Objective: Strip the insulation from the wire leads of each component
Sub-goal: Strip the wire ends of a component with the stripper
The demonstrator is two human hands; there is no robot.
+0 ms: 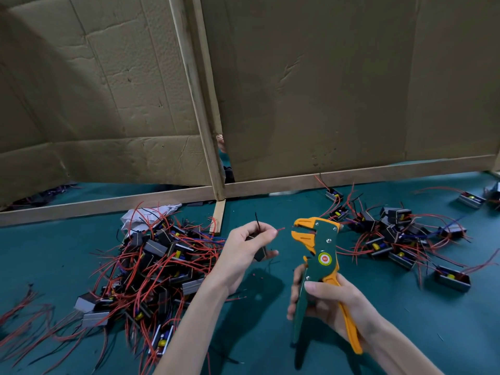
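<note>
We find the left hand (244, 247) pinching one component (260, 253) above the worktop (433, 320), its red lead (280, 228) aimed at — not yet inside — the stripper (318, 247) gripped by the right hand (332, 301). Next, we judge: feed the tip between the jaws, then squeeze.

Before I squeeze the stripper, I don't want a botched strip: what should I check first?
1. The left hand pinches the red lead near its tip: ok.
2. The right hand grips the wire stripper by both handles: ok.
3. Lead tip between the jaws: not ok, it stops short of them.
4. The black lead clear of the jaws: ok, it points upward.
5. Red tip already bare: cannot tell, too small.
</note>
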